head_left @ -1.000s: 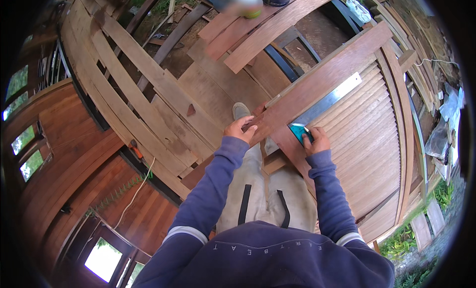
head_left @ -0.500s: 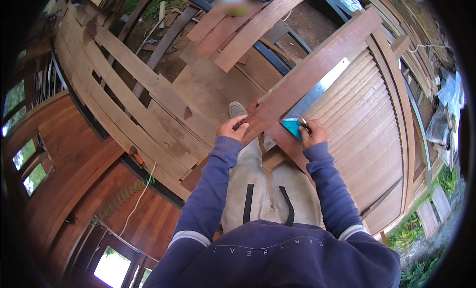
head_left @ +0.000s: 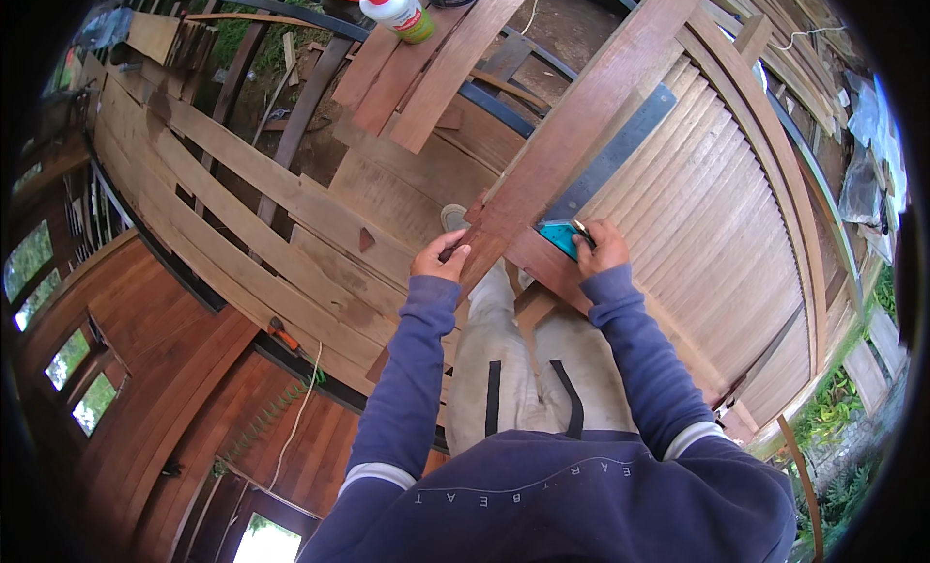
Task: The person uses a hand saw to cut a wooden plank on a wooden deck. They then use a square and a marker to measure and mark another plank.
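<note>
A louvred wooden panel [head_left: 712,190] in a reddish-brown frame lies across in front of me. Over its frame corner rests a try square with a teal stock [head_left: 559,235] and a grey metal blade [head_left: 615,156] that runs up beside the long wooden stile [head_left: 591,112]. My right hand [head_left: 603,248] is closed at the teal stock, and a slim pencil-like piece [head_left: 582,232] shows between its fingers. My left hand [head_left: 441,257] is curled against the edge of the frame's near end, thumb and forefinger together; its other fingertips are partly hidden.
Long planks [head_left: 242,175] lie at the left, with an orange-handled tool [head_left: 283,334] at their edge. A white bottle with a red cap [head_left: 397,13] stands on boards at the top. My shoe [head_left: 453,217] is below the frame. Clear plastic sheeting [head_left: 862,180] hangs at right.
The whole view has shifted, bringing the bottle further into sight. Both hands keep about the same places on the frame and the square; the blade now looks dark rather than shiny.
</note>
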Tool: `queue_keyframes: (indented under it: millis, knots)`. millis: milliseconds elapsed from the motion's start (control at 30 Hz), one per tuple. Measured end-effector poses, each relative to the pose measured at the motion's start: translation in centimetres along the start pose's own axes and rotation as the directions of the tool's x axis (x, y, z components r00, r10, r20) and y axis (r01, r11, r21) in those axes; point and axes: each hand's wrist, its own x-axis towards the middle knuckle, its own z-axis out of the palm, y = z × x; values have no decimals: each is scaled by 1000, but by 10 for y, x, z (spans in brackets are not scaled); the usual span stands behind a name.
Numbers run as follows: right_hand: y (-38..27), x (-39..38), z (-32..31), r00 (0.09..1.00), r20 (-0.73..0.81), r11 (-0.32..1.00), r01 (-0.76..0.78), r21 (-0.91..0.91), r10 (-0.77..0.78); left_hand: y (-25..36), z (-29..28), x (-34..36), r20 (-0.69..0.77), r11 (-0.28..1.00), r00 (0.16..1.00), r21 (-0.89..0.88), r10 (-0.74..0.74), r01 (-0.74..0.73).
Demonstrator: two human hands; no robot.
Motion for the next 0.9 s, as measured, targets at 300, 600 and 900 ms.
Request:
queue_keyframes:
  millis: [300,600,900]
  knots:
    - [-4,4,7,1000,3,998,-21,65,21,0,-3,3,24,1000,1000,18,-16,16]
    - [-10,1,4,999,-35,993,-6,117,10,-6,-2,4,49,1000,999,-5,19,-18]
    - [-10,2,6,999,-7,993,-30,110,31,-9,-4,7,66,1000,997,-1,30,-30]
